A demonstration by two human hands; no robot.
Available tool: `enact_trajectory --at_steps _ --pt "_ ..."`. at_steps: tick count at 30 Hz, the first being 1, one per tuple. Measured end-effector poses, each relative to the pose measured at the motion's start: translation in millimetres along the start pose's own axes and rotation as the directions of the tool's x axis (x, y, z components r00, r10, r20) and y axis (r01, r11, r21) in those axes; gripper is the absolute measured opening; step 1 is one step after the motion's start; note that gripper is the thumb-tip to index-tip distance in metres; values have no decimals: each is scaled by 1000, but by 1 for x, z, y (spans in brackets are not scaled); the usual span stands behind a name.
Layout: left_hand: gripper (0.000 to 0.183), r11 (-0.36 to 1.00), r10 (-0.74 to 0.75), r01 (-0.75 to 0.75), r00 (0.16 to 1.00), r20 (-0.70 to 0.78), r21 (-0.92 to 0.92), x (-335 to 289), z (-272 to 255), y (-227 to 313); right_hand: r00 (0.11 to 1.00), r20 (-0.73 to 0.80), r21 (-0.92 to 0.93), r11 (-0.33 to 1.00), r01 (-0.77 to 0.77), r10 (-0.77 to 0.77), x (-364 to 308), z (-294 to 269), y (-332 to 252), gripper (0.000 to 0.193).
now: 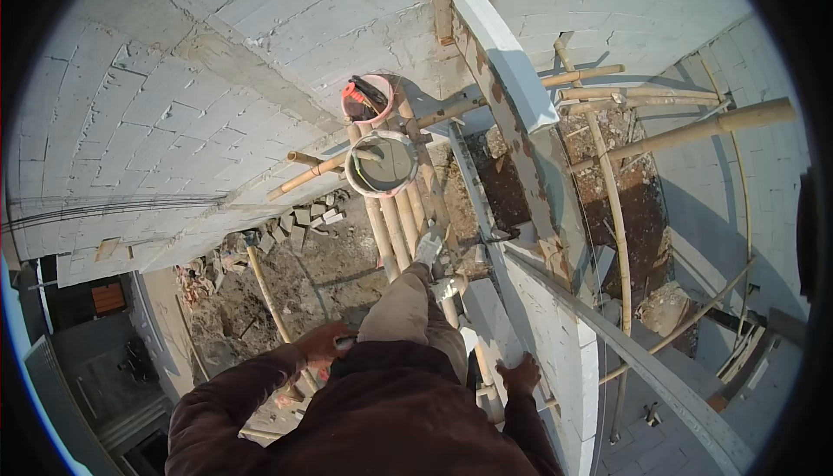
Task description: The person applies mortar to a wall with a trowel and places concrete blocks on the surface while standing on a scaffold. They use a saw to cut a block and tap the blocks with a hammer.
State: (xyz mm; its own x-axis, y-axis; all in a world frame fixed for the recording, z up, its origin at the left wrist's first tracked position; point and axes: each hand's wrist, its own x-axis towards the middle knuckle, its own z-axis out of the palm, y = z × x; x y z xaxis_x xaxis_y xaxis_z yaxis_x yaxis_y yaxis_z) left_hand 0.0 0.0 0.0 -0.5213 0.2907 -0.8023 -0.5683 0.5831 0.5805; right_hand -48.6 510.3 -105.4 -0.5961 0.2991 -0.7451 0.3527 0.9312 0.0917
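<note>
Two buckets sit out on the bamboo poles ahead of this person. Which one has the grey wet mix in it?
The nearer bucket, pale-rimmed and filled with smooth grey mix. The farther pink bucket, next to the block wall, holds a red-handled tool and dark items instead.

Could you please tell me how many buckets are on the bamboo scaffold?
2: a pink bucket against the block wall, and a grey-filled bucket just nearer on the poles; others may be hidden.

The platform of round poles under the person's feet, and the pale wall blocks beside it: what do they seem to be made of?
The platform of round tan poles looks like bamboo: jointed stems with a dry, unpainted surface. The pale grey wall blocks seem to be lightweight concrete or similar masonry: matt, chalky faces with visible mortar joints. The right hand rests on them.
</note>
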Motion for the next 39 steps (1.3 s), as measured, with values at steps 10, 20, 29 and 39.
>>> enact_trajectory --at_steps 10,20,29,39 --pt "45 983 -170 162 980 -107 -80 -14 -27 72 990 14 196 970 -144 144 -25 1 -7 99" --pt "57 689 124 -219 975 -185 -691 3 -38 24 987 -50 119 982 -146 153 -47 -16 -35 102" --pt "66 956 109 -187 943 -315 -228 43 -90 9 989 -24 176 974 -142 149 -60 -33 -98 101" --pt "32 966 198 -256 814 -546 -31 34 -136 50 994 -28 199 975 -96 103 -48 -44 -158 98"
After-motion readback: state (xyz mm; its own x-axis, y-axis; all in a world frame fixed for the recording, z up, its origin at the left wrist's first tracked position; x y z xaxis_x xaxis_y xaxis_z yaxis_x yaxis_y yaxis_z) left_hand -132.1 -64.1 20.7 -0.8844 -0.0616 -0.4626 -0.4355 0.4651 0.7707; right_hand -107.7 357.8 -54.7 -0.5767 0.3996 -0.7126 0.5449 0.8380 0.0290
